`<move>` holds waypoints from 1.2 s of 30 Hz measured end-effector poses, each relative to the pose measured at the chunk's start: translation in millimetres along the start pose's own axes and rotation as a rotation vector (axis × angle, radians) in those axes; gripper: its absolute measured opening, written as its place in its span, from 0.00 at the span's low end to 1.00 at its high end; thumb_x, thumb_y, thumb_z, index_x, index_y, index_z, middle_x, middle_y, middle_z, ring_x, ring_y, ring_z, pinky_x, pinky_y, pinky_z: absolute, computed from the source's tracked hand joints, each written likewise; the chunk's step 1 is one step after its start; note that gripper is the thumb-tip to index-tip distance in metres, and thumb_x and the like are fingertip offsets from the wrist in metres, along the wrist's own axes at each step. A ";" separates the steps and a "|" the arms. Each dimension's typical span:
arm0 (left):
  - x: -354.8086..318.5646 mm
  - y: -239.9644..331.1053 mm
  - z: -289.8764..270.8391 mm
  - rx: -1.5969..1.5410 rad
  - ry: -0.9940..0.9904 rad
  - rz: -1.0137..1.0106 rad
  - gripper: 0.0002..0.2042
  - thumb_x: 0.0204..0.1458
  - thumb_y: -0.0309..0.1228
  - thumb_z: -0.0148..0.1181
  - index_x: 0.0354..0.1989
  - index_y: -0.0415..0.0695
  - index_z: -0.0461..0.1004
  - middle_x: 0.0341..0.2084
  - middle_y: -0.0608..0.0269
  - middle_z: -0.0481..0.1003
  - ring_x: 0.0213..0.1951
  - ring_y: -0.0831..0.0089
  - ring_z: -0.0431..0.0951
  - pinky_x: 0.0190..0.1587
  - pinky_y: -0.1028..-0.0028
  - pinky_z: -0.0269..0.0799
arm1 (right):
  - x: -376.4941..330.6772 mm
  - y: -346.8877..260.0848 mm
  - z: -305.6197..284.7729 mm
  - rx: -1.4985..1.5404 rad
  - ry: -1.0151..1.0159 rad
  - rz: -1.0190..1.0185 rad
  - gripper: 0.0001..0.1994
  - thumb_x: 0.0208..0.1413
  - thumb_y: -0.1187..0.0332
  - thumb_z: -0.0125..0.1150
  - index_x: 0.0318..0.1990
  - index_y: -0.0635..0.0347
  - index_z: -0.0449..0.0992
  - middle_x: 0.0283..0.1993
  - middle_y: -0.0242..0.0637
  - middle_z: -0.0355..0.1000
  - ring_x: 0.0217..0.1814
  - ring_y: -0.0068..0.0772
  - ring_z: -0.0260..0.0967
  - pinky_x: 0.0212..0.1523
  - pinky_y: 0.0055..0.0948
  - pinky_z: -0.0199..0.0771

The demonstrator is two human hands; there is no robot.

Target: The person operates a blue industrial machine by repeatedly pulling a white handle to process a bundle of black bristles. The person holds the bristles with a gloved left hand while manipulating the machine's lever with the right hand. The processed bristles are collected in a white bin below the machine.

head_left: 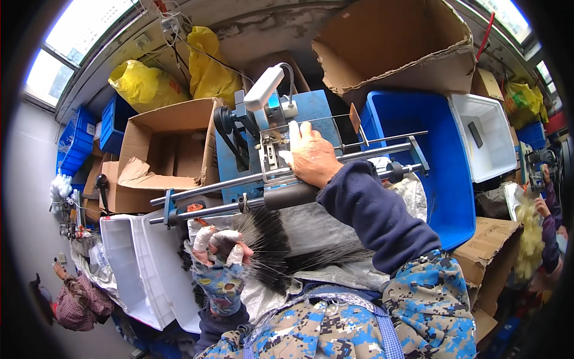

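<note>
My left hand point(222, 257), in a worn patterned fingerless glove with taped fingertips, is curled closed at the ends of thin dark bristles point(272, 239). These fan out from a black bundle over my lap. My right hand point(311, 154) lies bare on the metal plate and clamp point(272, 152) of a bench machine, fingers stretched forward and thumb apart. What lies under its palm is hidden. Two steel rails point(203, 204) run across the machine's front, with a dark roller point(291, 194) below my right wrist. A white lamp-like housing point(265, 88) juts over the blue machine table point(320, 110).
A deep blue bin point(448, 197) and a white tray point(487, 140) stand on the right. Cardboard boxes point(170, 122) flank the machine; white bins point(140, 269) sit at left. Yellow sacks point(146, 87) lie behind. Other people work at far left point(84, 299) and far right point(550, 221).
</note>
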State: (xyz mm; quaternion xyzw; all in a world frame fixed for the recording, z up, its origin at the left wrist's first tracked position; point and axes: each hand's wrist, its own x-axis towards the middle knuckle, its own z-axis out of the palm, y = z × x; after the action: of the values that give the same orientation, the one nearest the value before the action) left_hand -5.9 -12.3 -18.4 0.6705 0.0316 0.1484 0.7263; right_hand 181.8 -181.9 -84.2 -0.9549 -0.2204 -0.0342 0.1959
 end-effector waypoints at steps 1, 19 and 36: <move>-0.6 0.2 0.0 -0.008 0.010 -0.007 0.29 0.45 0.13 0.52 0.56 0.50 0.57 0.34 0.51 0.72 0.26 0.71 0.75 0.22 0.80 0.71 | 2.3 -7.1 1.0 0.021 -0.034 0.008 0.32 0.49 0.56 0.57 0.54 0.75 0.58 0.44 0.53 0.61 0.40 0.47 0.67 0.41 0.35 0.70; 7.4 -8.6 1.1 -0.022 0.027 0.000 0.25 0.48 0.14 0.50 0.56 0.44 0.58 0.32 0.51 0.73 0.24 0.69 0.76 0.19 0.78 0.73 | 18.9 61.5 -45.3 -0.426 0.137 -0.085 0.08 0.46 0.73 0.53 0.35 0.60 0.75 0.39 0.40 0.69 0.48 0.39 0.61 0.48 0.41 0.55; -1.9 -8.4 26.5 0.244 -0.280 0.345 0.12 0.48 0.19 0.56 0.41 0.41 0.64 0.34 0.51 0.72 0.37 0.67 0.74 0.42 0.72 0.71 | -104.9 -57.9 -67.7 1.108 -0.420 -0.234 0.15 0.49 0.76 0.57 0.45 0.67 0.66 0.36 0.49 0.72 0.39 0.46 0.72 0.38 0.31 0.72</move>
State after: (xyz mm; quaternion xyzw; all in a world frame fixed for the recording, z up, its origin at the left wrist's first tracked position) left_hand 0.3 -38.8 -24.3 0.7626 -0.1664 0.1707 0.6013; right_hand 63.7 -203.2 -17.0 -0.6664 -0.3430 0.2538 0.6114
